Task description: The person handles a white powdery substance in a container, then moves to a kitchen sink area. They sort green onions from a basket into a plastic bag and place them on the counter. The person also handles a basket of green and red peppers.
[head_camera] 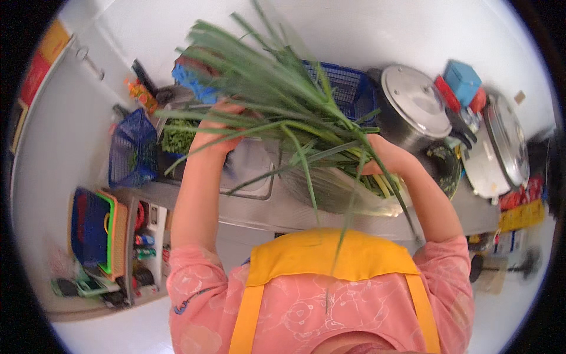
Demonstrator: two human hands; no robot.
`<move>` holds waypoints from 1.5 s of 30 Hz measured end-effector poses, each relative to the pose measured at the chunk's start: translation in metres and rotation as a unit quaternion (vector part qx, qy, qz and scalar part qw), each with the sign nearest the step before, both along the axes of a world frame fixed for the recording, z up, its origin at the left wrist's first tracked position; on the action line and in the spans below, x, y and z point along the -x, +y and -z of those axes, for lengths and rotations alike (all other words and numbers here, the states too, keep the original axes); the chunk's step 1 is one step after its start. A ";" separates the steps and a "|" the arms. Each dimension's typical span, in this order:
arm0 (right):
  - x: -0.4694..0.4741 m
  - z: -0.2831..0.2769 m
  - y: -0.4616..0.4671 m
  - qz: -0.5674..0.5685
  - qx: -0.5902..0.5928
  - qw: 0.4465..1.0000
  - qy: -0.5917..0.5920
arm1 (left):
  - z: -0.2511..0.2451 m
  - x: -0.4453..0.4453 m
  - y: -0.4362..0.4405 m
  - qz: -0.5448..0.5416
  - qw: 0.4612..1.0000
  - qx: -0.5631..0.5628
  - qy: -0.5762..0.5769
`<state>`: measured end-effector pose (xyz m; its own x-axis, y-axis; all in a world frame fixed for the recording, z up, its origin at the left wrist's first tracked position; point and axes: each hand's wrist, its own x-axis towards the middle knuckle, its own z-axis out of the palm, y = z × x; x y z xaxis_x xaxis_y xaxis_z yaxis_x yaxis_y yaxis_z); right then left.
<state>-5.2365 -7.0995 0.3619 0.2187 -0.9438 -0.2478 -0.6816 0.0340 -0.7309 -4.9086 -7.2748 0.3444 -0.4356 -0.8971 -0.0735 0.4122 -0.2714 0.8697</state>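
Observation:
A large bunch of green onions (274, 93) is up in front of me, its long leaves fanned toward the upper left and partly blurred. My right hand (384, 155) grips the bunch near its stalk ends. Partly covered by leaves, my left hand (226, 126) holds the leafy side. Several loose leaves droop toward my apron (327, 256). Beneath the bunch, a clear plastic bag (336, 190) lies on the metal counter (247, 210). To its left is the sink (247, 172), largely hidden by the leaves and my left forearm.
A blue basket (353, 88) stands behind the bunch. Left of the sink are another blue basket (132, 150) and leafy greens (179, 135). A lidded pressure cooker (413, 104), a dark green squash (446, 163) and a white rice cooker (499, 150) stand on the right.

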 end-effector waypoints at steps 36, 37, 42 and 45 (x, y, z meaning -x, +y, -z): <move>-0.070 0.098 0.021 0.008 -0.002 0.939 0.345 | -0.047 -0.049 0.056 0.025 0.997 0.075 -0.001; -0.067 0.088 0.027 0.010 0.014 0.937 0.349 | -0.044 -0.052 0.054 0.045 0.996 0.078 -0.002; -0.032 0.067 0.082 0.057 0.111 0.917 0.378 | -0.041 -0.062 0.035 0.121 0.991 0.056 0.024; -0.010 0.034 0.127 0.089 0.012 0.885 0.456 | -0.046 -0.055 0.041 0.160 0.984 0.056 0.050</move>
